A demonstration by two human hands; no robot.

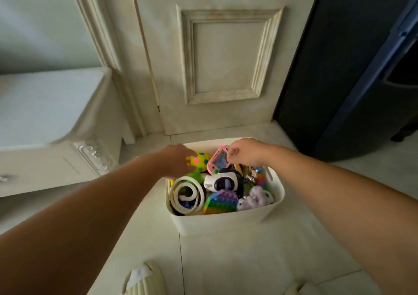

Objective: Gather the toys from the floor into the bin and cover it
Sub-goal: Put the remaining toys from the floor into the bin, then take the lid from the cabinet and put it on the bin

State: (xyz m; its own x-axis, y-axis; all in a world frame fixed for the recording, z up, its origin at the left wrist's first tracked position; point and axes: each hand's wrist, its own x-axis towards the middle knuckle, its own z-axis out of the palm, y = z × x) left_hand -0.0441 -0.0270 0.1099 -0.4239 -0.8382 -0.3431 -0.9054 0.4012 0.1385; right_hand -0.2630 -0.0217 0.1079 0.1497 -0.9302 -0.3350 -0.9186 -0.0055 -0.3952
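A white plastic bin (226, 223) stands on the tiled floor, filled with toys. Inside lie a yellow spotted ball (200, 158), a pink handheld game (219, 161), a black-and-white panda toy (222, 181), a coiled white band (186, 194), a rainbow pop-it pad (220, 202) and a purple plush (255, 200). My left hand (178, 160) reaches over the bin's far left corner, fingers touching the yellow ball. My right hand (244, 151) pinches the top corner of the pink game at the far rim. No lid is in view.
A cream panelled door (226, 57) stands just behind the bin. A white cabinet (52, 122) is at the left, a dark blue appliance (352, 68) at the right. My slippered feet (140, 279) are on the floor in front.
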